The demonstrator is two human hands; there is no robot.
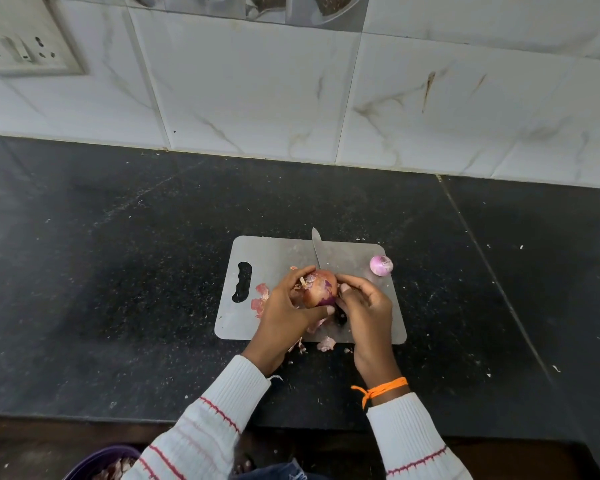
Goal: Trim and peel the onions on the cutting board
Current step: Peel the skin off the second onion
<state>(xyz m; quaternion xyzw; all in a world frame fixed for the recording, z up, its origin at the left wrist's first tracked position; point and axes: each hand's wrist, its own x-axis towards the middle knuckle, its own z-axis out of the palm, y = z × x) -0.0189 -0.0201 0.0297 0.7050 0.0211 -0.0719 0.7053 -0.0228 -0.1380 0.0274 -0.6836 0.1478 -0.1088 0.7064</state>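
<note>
Above the grey cutting board (278, 251), both hands hold a red onion (321, 289) that still has its dry brown skin. My left hand (284, 310) grips it from the left, fingers over the top and thumb underneath. From the right, my right hand (364, 306) pinches it with curled fingers and thumb. A knife (316, 247) lies on the board behind the onion with its blade pointing away; its dark handle is mostly hidden under my hands. One peeled purple onion (381, 265) sits at the board's far right corner.
Loose onion peels (261, 299) lie on the board's left part and at its near edge (326, 344). The board rests on a black speckled counter (118, 271) against a tiled wall. A purple bowl (97, 462) holding peels sits below the counter edge at bottom left.
</note>
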